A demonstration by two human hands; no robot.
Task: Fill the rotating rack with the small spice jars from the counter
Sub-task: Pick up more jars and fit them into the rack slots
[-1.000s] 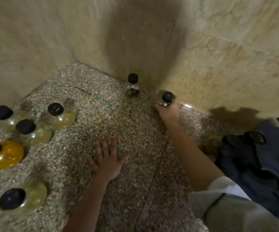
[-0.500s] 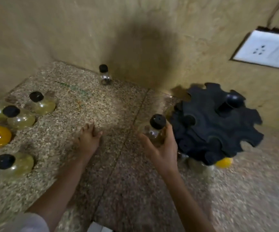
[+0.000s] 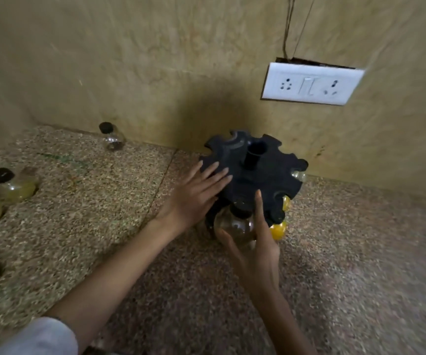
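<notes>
Your right hand (image 3: 254, 248) has its fingers (image 3: 259, 208) wrapped around a small round clear glass jar with a black cap (image 3: 236, 226), holding it at the near edge of the black notched plastic rotating rack (image 3: 255, 172), its neck at one of the slots. Your left hand (image 3: 194, 196) lies flat, fingers spread, on the rack's left rim. A yellow-filled jar (image 3: 278, 230) hangs in the rack just right of the held one. On the speckled stone desk (image 3: 109, 201), another clear jar (image 3: 112, 137) stands far left by the wall, and more yellowish jars (image 3: 12, 185) sit at the left edge.
</notes>
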